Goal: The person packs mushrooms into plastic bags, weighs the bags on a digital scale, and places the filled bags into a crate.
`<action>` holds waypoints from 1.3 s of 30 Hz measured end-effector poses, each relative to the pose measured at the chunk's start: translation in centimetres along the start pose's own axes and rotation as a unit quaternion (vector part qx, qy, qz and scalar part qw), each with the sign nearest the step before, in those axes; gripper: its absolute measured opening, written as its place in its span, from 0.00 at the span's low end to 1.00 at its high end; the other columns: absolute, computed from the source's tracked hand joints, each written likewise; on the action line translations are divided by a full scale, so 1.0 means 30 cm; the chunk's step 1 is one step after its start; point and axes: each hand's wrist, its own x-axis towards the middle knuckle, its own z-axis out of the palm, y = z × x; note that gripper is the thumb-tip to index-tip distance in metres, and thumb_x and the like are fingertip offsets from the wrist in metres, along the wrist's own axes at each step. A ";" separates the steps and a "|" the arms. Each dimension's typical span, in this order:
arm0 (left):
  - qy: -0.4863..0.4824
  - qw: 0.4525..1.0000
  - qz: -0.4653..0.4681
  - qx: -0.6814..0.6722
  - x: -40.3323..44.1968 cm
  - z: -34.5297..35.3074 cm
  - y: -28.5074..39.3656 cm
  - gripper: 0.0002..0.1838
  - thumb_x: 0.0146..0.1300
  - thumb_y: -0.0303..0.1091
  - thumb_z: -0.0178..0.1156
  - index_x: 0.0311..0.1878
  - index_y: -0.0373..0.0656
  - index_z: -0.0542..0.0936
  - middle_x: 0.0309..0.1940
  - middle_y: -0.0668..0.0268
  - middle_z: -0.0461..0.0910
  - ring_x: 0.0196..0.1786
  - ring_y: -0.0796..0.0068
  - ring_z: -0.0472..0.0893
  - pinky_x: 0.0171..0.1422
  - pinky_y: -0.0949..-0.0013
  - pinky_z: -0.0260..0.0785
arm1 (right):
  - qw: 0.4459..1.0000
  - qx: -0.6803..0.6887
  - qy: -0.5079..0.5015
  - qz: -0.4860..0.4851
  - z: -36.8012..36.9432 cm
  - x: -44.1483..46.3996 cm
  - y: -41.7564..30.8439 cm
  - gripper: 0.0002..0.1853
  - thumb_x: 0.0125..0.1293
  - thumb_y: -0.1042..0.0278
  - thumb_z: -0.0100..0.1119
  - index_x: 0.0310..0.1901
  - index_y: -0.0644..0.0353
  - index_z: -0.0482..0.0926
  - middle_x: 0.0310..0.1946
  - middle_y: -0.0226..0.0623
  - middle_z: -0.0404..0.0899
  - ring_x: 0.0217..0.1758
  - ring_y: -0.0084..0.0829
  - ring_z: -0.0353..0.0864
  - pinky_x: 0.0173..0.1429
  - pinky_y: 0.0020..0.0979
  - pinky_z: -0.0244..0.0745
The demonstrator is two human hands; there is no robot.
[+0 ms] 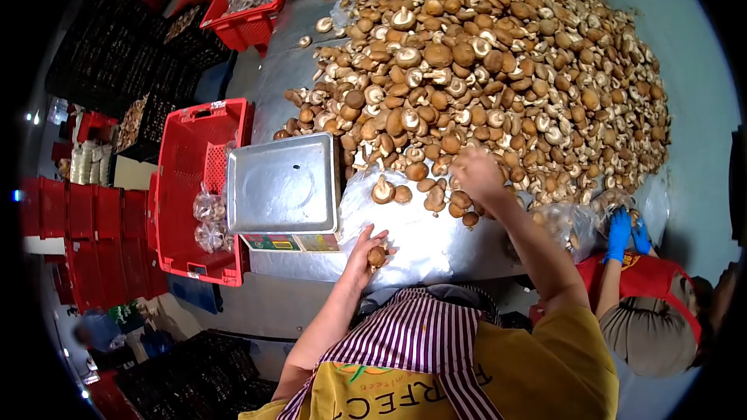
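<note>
My left hand (369,253) is near the table's front edge, its fingers curled around a brown mushroom (377,257). Farther right, my right hand (476,174) reaches into the near edge of a large mushroom pile (498,70); its fingers are blurred and what they touch is hard to make out. Several loose mushrooms (383,190) lie on the metal table (405,245) between my hands. A scale with a flat metal top (282,184) stands left of my left hand.
A red crate (183,187) with bagged mushrooms (210,222) stands left of the scale. Another red crate (243,22) is behind it. At right, a co-worker's blue-gloved hands (620,232) handle a clear bag near another filled bag (568,225).
</note>
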 end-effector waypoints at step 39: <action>-0.179 0.982 0.052 -0.023 -0.003 0.242 0.116 0.27 0.66 0.31 0.58 0.69 0.45 0.66 0.55 0.60 0.78 0.49 0.62 0.83 0.52 0.65 0.78 | 0.981 -0.083 0.031 0.171 0.037 0.307 -0.029 0.15 0.60 0.62 0.65 0.45 0.61 0.80 0.48 0.44 0.78 0.57 0.43 0.73 0.61 0.45 0.63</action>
